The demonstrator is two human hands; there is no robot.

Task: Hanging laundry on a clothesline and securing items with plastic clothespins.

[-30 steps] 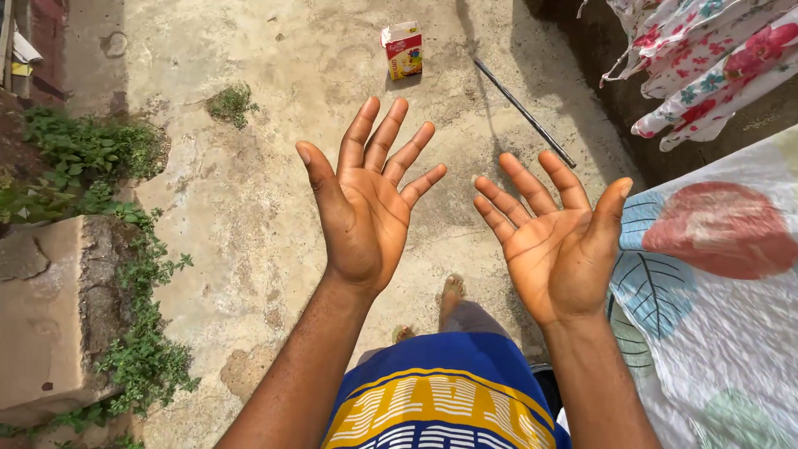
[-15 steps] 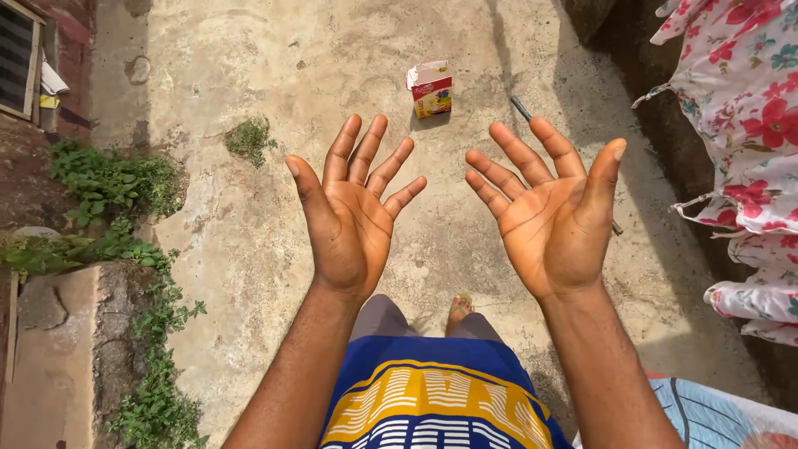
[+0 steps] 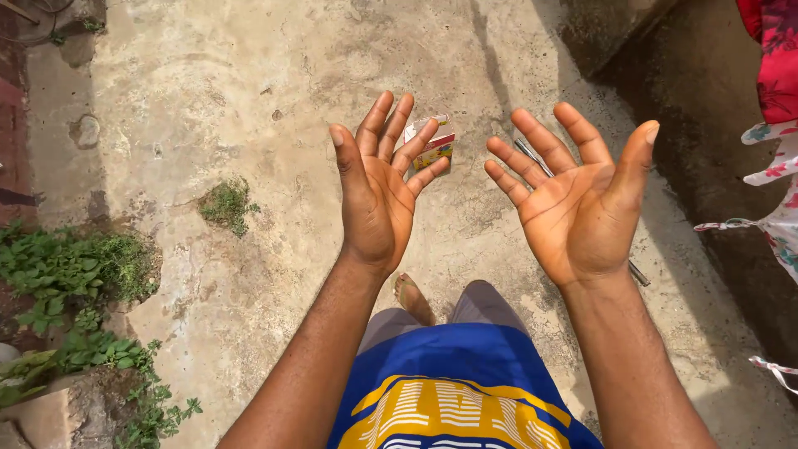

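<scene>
My left hand (image 3: pixel 380 187) is raised palm up in front of me, fingers spread, holding nothing. My right hand (image 3: pixel 582 204) is beside it, also palm up with fingers apart and empty. Behind my left fingertips a small red and white drink carton (image 3: pixel 439 147) lies on the concrete ground (image 3: pixel 249 100), partly hidden. A thin dark metal rod (image 3: pixel 532 155) lies on the ground behind my right hand, mostly covered by it. Below the hands I see my blue and yellow shirt (image 3: pixel 449 391) and one sandalled foot (image 3: pixel 409 293).
Green weeds (image 3: pixel 75 274) grow along the left edge, with a small tuft (image 3: pixel 226 202) out on the concrete. Floral cloths (image 3: pixel 777 133) hang at the right edge above a dark shaded strip (image 3: pixel 715 108). A worn block (image 3: pixel 75 407) sits at the lower left.
The view has shifted forward and right: the carton now sits behind my left fingertips, and the hanging cloths have slid toward the right edge. Both hands stay open, palms up.
</scene>
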